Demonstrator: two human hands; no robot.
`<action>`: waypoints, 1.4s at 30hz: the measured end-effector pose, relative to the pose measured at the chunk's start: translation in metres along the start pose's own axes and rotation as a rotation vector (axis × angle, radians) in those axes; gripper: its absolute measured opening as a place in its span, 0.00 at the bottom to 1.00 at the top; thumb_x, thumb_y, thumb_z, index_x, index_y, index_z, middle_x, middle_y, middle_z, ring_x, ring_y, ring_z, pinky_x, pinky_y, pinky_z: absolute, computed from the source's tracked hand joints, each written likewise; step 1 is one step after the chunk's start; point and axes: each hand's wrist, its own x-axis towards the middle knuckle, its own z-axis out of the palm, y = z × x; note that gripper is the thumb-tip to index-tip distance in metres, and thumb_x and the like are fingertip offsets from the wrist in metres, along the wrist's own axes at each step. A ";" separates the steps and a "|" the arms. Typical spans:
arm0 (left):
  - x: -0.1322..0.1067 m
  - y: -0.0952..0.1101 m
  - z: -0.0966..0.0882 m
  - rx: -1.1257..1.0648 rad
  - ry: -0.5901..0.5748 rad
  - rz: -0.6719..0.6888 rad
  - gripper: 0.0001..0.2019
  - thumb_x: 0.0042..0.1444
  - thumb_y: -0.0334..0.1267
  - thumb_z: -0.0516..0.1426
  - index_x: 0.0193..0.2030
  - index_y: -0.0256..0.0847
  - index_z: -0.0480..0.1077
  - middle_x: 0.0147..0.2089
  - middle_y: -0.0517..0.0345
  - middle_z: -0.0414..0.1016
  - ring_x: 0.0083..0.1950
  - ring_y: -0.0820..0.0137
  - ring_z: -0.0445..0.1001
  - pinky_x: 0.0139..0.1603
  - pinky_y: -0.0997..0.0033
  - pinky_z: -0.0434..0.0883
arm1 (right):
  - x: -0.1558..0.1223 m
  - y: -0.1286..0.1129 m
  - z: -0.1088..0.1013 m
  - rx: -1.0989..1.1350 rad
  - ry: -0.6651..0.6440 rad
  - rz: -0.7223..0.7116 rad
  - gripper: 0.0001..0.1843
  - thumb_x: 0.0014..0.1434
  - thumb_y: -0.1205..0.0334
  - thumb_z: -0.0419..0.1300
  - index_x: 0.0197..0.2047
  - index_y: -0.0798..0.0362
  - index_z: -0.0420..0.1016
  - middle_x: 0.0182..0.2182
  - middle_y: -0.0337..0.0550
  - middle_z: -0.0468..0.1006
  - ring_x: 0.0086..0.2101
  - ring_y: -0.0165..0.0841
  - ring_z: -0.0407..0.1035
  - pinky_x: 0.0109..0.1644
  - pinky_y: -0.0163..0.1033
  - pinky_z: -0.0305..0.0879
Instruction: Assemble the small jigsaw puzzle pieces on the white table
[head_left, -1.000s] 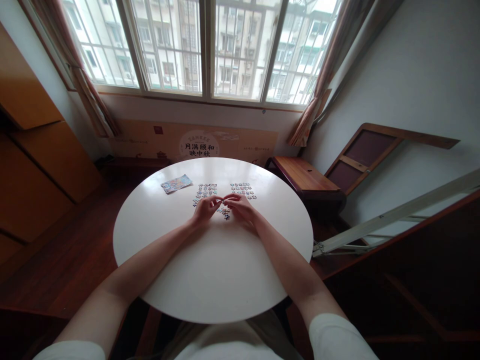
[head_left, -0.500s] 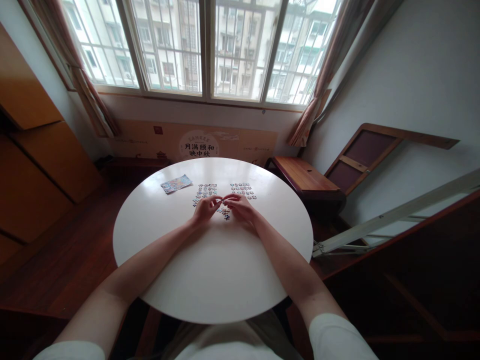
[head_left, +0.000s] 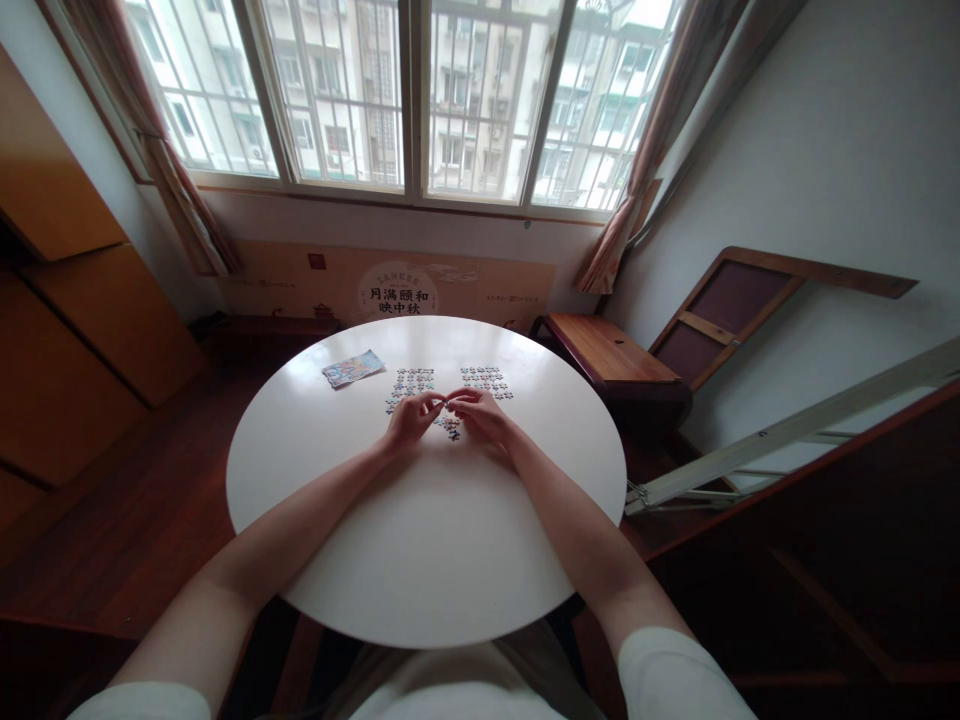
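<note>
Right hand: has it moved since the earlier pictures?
No; judged against the white table's far rim, the right hand shows no visible shift in any direction.

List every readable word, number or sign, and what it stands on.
"月满颐和": tan board below the window.
"映中秋": same board, beneath that line.
"ZANKEE", blurry, spelling uncertain: same board, above both.
Red square and small side writing, same board: unreadable.
</note>
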 end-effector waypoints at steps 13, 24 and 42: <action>-0.001 0.002 0.000 0.017 0.003 0.010 0.11 0.58 0.40 0.56 0.42 0.42 0.77 0.24 0.63 0.72 0.22 0.76 0.67 0.25 0.78 0.62 | 0.001 0.002 0.000 -0.001 0.000 -0.013 0.15 0.43 0.56 0.71 0.35 0.53 0.80 0.26 0.40 0.77 0.28 0.29 0.67 0.36 0.37 0.62; -0.001 0.005 -0.002 0.033 0.040 -0.023 0.12 0.58 0.42 0.56 0.44 0.43 0.77 0.25 0.62 0.74 0.24 0.75 0.68 0.27 0.77 0.64 | 0.003 0.006 -0.001 -0.019 0.022 -0.014 0.18 0.43 0.51 0.71 0.34 0.55 0.79 0.26 0.42 0.77 0.27 0.29 0.67 0.34 0.37 0.63; -0.001 0.005 -0.002 0.021 0.039 -0.020 0.13 0.58 0.44 0.57 0.43 0.42 0.77 0.25 0.62 0.73 0.23 0.76 0.68 0.27 0.77 0.64 | 0.001 0.001 0.002 -0.039 -0.002 -0.014 0.18 0.43 0.50 0.71 0.32 0.56 0.78 0.26 0.42 0.76 0.27 0.29 0.67 0.34 0.37 0.62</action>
